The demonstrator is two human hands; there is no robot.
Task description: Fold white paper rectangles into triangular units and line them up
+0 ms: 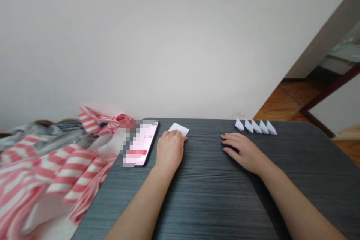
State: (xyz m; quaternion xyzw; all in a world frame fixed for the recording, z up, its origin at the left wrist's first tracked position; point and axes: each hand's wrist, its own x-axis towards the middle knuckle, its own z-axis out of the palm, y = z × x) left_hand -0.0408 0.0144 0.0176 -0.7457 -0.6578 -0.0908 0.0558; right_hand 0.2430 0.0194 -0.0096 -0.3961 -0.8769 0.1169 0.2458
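Note:
My left hand (170, 148) rests on the dark table with its fingers curled over the near edge of a piece of white paper (180, 129). The paper's far corner shows beyond the knuckles; the fingertips and the rest of the paper are hidden under the hand. To the right, my right hand (242, 150) is open and holds nothing, its fingers stretched out low over the table. Beyond it, several small folded white paper pieces (256, 126) with pointed ends stand in a slanting row near the table's far edge.
A phone (140, 143) with a lit, partly blurred screen lies left of my left hand. The dark wood-grain table (202, 195) meets a white wall (180, 45). Red-and-white striped cloth (75, 168) is heaped at the left. A wooden floor (281, 101) shows at the right.

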